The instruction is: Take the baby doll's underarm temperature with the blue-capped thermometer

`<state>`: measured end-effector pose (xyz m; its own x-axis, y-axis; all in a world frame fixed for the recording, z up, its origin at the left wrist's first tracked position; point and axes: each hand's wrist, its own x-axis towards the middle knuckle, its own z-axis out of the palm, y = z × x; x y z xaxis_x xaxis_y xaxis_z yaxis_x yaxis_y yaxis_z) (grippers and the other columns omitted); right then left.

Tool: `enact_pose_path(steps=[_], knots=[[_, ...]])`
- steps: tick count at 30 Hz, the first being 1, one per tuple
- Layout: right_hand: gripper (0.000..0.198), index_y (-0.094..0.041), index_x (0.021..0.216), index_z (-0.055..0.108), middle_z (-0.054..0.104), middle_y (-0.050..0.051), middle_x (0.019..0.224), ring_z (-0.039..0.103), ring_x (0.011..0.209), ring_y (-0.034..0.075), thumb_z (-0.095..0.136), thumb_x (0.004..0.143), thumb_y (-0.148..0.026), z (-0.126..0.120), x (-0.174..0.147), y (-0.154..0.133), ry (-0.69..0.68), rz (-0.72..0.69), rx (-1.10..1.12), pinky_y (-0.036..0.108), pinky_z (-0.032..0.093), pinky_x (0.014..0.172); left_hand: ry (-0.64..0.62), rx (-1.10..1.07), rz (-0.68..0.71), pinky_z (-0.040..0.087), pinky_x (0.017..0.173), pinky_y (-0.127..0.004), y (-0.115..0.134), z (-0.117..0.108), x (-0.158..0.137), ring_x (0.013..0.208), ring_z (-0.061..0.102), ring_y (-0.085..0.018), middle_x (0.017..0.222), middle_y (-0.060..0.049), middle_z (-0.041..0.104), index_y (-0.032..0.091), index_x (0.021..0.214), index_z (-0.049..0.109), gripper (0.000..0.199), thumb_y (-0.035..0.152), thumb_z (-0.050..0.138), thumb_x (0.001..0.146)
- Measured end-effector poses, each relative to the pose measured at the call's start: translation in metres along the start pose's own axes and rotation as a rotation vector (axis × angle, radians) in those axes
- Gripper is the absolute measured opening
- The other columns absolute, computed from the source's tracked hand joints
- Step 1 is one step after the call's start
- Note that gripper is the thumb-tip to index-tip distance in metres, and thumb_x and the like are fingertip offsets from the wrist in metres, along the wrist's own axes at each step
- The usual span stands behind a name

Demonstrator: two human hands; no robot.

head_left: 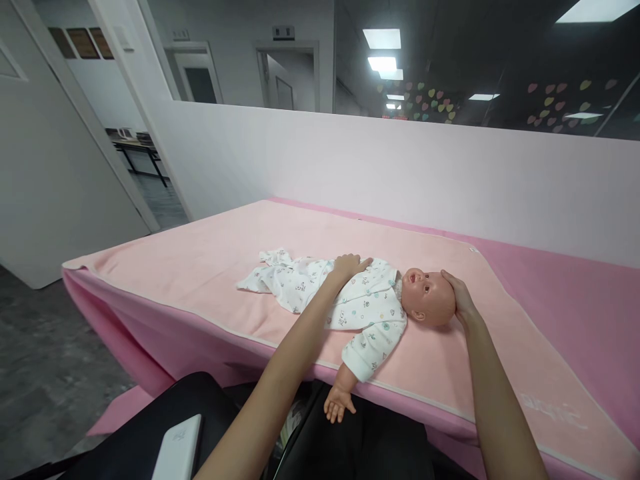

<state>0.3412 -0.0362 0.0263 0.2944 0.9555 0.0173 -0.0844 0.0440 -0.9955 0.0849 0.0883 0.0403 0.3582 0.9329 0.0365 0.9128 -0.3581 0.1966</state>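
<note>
A baby doll [370, 303] lies on its back across the padded surface, its head to the right and its legs to the left. It wears a white printed outfit whose empty-looking leg ends lie flat. My left hand [350, 265] rests on the doll's belly, fingers curled toward its far side and partly hidden, thumb along the cloth. Around the crown of the doll's head [433, 300], my right hand [459, 297] is cupped, fingers at the far side. The doll's near arm [343, 393] hangs over the front edge, palm showing.
A peach mat [200, 253] covers a table with a pink cloth [575, 287]. Behind it runs a white low wall [400, 173] with glass above. At the lower left, a white flat device [177, 447] lies on something black. A doorway opens at the left.
</note>
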Motion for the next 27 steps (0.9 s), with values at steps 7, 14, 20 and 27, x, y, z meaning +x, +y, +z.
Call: enact_pose_path(steps=[7,14,20,27], knots=[[0.040,-0.013,0.082,0.068,0.070,0.006,0.077,0.065,0.079,0.023,0.064,0.063,-0.049,0.0016,-0.0017,-0.0014,0.028,-0.002,0.015,0.029,0.050,0.069,-0.009,0.001,-0.004,0.042,0.080,-0.036,0.0012,-0.0012,-0.0010,0.096,0.057,-0.027,0.105,-0.013,0.062,0.015,0.100,0.060,0.065,0.060,0.017,0.083],[0.041,-0.013,0.085,0.069,0.071,0.007,0.080,0.065,0.079,0.023,0.064,0.064,-0.048,0.0004,-0.0015,-0.0009,0.010,0.005,0.030,0.028,0.050,0.067,-0.016,0.001,-0.003,0.041,0.081,-0.036,0.0003,-0.0007,0.0005,0.097,0.057,-0.027,0.106,-0.013,0.061,0.015,0.100,0.059,0.065,0.061,0.017,0.083],[0.041,-0.013,0.086,0.069,0.071,0.006,0.081,0.065,0.079,0.023,0.063,0.065,-0.048,-0.0005,-0.0004,0.0002,0.012,0.016,0.024,0.027,0.050,0.067,-0.011,-0.003,-0.001,0.041,0.083,-0.037,0.0000,-0.0004,0.0006,0.099,0.056,-0.027,0.107,-0.013,0.061,0.016,0.101,0.060,0.065,0.061,0.017,0.083],[0.038,-0.013,0.083,0.069,0.071,0.006,0.081,0.065,0.077,0.022,0.063,0.065,-0.047,0.0020,-0.0041,-0.0031,0.022,0.005,0.023,0.026,0.050,0.064,-0.004,-0.006,-0.002,0.041,0.082,-0.036,0.0004,-0.0001,0.0004,0.098,0.056,-0.027,0.107,-0.013,0.061,0.016,0.102,0.060,0.065,0.061,0.017,0.083]])
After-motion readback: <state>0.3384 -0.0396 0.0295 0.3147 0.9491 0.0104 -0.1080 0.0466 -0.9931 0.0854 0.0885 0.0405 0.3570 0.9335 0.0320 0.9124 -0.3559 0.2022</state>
